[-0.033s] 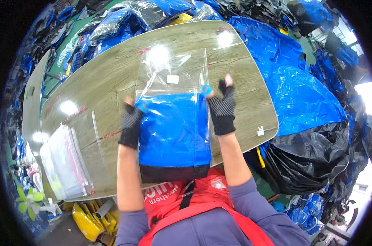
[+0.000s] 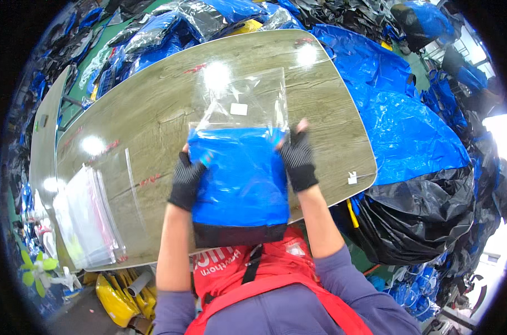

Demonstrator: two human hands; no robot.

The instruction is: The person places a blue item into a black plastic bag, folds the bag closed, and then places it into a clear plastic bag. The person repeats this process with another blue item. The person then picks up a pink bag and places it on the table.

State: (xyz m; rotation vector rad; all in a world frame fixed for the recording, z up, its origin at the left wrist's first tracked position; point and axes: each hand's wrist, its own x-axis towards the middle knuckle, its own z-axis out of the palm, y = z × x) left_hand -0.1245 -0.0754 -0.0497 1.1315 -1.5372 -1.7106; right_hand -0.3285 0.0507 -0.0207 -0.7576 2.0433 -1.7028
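Careful: your left hand [image 2: 187,180] and right hand [image 2: 298,159] look half-curled on the side edges of the blue bundle [image 2: 239,178]; blur hides how firmly. Its black end [image 2: 239,235] reaches the table's [image 2: 331,111] near edge, so a weak pinch could drop it; uneven tugging might tear the clear film [image 2: 260,95].

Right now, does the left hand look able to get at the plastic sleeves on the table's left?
Probably yes: only a flat clear strip lies between the left hand and the sleeves, with nothing standing in the way, though it would likely have to release the blue bundle first.
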